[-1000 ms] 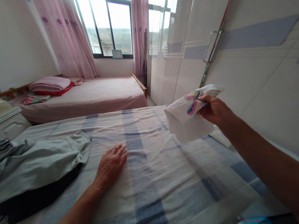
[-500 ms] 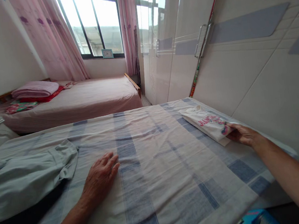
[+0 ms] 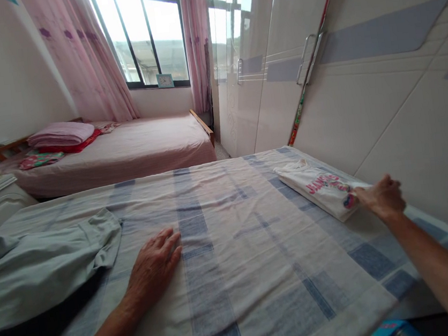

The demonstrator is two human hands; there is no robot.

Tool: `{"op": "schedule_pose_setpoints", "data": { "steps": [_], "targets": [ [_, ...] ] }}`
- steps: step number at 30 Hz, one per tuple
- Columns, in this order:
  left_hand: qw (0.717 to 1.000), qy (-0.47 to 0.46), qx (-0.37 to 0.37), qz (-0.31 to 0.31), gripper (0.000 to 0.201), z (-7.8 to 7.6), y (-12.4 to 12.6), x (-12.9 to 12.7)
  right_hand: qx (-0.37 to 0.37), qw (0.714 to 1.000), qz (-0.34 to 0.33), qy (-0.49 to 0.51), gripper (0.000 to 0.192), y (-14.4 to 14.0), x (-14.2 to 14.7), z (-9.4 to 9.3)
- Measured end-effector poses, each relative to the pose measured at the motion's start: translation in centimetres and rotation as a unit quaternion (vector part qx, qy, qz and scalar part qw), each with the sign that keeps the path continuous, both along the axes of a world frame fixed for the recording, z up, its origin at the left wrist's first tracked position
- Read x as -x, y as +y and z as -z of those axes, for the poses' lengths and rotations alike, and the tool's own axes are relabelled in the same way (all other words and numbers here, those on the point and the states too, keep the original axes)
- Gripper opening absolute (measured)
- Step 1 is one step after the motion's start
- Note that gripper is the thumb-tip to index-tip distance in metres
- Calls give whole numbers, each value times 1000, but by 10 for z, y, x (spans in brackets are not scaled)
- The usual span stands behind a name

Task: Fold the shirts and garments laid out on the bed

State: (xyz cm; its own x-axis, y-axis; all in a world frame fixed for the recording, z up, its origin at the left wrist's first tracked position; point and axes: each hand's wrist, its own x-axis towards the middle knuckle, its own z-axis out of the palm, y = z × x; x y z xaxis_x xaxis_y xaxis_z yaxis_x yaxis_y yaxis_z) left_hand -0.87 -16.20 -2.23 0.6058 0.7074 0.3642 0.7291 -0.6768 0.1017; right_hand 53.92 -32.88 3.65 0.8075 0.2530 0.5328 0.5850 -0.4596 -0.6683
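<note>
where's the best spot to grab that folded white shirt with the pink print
Probably the near short edge of the folded white shirt, where the right hand already rests. The shirt lies flat along the right side of the plaid sheet close to the wardrobe, so come from the near end, fingers under the stacked layers and thumb on top, to keep the fold together.

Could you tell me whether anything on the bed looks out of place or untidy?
Only the grey-green garment: it lies crumpled and unfolded at the left edge of the checked sheet, unlike the neatly folded white shirt by the right hand.
</note>
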Motion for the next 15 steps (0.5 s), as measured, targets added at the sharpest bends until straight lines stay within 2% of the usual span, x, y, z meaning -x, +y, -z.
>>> {"op": "schedule_pose_setpoints", "data": {
  "steps": [2, 5, 7, 10, 12, 15],
  "targets": [
    [1000, 3, 1, -1, 42, -1, -1, 0, 91, 991, -3, -97, 60, 9, 8, -5],
    [1000, 6, 0, -2, 43, 0, -1, 0, 221, 950, -86, -203, 53, 38, 22, -8],
    [1000, 4, -2, 2, 42, 1, -1, 0, 302, 925, -125, -195, 58, 58, 31, -3],
    [1000, -6, 0, 6, 40, 2, 0, 1, 406, 888, -162, -144, 67, 77, 40, 17],
    [1000, -13, 4, 5, 38, 2, 0, 0, 441, 872, -167, -132, 71, 81, 39, 31],
    [1000, -14, 11, -5, 35, -1, -3, -3, 460, 862, -166, -136, 74, 79, 24, 44]
  ]
}}
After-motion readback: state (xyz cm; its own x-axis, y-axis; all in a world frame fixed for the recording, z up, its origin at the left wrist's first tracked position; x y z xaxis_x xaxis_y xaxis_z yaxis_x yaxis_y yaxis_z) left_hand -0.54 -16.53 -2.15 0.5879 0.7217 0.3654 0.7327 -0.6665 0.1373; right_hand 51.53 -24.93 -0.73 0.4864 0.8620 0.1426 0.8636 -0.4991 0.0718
